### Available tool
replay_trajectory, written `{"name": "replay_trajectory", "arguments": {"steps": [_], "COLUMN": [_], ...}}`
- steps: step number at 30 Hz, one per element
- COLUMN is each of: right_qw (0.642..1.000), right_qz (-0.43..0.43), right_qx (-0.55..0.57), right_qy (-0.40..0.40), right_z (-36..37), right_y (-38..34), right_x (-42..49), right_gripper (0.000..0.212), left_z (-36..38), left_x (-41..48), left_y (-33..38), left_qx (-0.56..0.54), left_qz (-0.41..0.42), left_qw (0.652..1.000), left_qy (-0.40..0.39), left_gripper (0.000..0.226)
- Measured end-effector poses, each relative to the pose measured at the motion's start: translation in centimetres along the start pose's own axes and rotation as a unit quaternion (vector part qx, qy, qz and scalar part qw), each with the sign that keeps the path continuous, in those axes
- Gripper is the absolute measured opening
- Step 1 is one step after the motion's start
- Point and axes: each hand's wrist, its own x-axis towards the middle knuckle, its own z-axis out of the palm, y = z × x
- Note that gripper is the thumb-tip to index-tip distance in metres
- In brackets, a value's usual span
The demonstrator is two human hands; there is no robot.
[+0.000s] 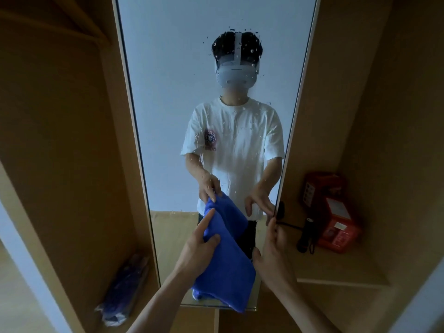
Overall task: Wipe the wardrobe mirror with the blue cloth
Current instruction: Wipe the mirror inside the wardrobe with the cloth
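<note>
The tall wardrobe mirror point(168, 92) stands straight ahead, framed in pale trim, with water droplets scattered over its upper and middle glass. It reflects a person in a white T-shirt. My left hand point(199, 251) grips the blue cloth point(225, 267) and holds it against the lower part of the glass, index finger stretched upward along the fabric. The cloth hangs folded below my fingers down to the mirror's bottom edge. My right hand point(274, 253) pinches the mirror's right edge near the bottom, thumb and fingers wrapped on the frame.
Brown wardrobe panels flank the mirror. A shelf at right holds a red box point(336, 219) and a black handheld item point(306, 234) with a cord. A plastic-wrapped bundle point(125, 289) lies in the lower left compartment.
</note>
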Motion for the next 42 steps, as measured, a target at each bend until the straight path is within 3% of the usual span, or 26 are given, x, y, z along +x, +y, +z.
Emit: {"name": "replay_trajectory", "arguments": {"steps": [13,19,22,25,28,30,33,35,42], "right_qw": [0.999,1.0,1.0,0.999,0.996,0.975,0.901,0.86,0.77], "right_qz": [-0.013,-0.01,-0.02,-0.036,0.02,0.084,0.153,0.164,0.14], "right_qx": [0.004,-0.018,-0.022,-0.022,0.063,0.168,0.35,0.423,0.567], "right_qy": [-0.037,-0.012,0.001,0.004,-0.054,-0.115,-0.205,-0.235,-0.258], "right_z": [-1.1,-1.2,-1.4,-1.7,-2.1,-2.6,-3.6,-4.1,-6.4], "right_y": [-0.4,-0.6,-0.9,-1.2,-2.1,-2.9,-4.0,-4.6,-7.4], "right_x": [0.2,-0.2,-0.5,-0.7,-0.5,-0.2,-0.1,-0.1,0.2], "right_gripper": [0.098,0.094,0.086,0.062,0.053,0.055,0.066,0.065,0.06], "left_z": [0.2,0.2,-0.2,-0.6,-1.1,-1.5,-2.4,-2.9,-4.7], "left_x": [1.3,0.2,-0.8,-1.7,-2.1,-2.5,-3.3,-3.6,-3.6], "left_y": [0.7,1.0,1.6,2.9,3.9,4.9,6.6,7.7,10.4], "left_qx": [0.011,-0.012,-0.032,-0.074,-0.124,-0.168,-0.22,-0.245,-0.292], "left_qz": [0.0,0.01,0.018,-0.002,-0.036,-0.04,-0.013,0.005,0.06], "left_qw": [1.0,1.0,0.999,0.997,0.992,0.985,0.975,0.969,0.953], "left_qy": [0.0,0.011,0.007,0.007,0.002,0.0,-0.02,-0.04,-0.051], "left_gripper": [0.073,0.07,0.071,0.068,0.053,0.044,0.04,0.041,0.049]}}
